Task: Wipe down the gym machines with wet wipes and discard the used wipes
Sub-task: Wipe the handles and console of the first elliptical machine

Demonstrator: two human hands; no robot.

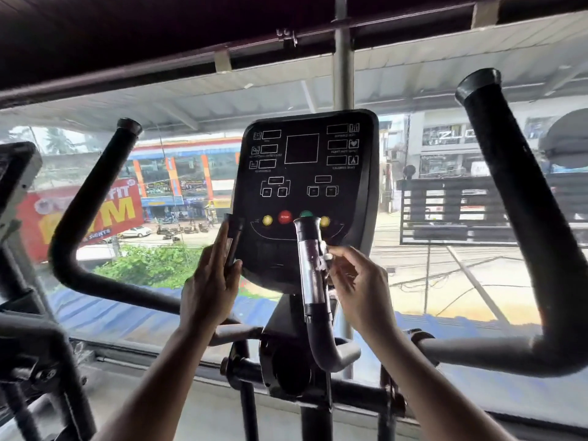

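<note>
i'm at an elliptical machine, facing its console [305, 192] by the window. my right hand [356, 281] pinches a small white wipe [326, 253] between fingertips and thumb and presses it against the right side of the short grip handle [310, 268] that stands just below the console's buttons. my left hand [211, 281] lies flat, fingers straight, along the matching left grip handle [234, 237] at the console's edge, steadying it and not clutching it.

the wipe is bunched very small, so i judge it covers only a thin strip per pass. to do this well i'd spread it over more of my fingers, wrap it round the handle and draw it from the cap down to the bend, turning my wrist so the far side gets cleaned too. the shiny sensor plate on the handle probably needs firm, even pressure. i'd keep clear of the red stop button [284, 217] and its neighbours while working up near the cap. the long outer arms [521, 198] look untouched as far as i can tell, and the wipe is nowhere near being binned yet.
</note>
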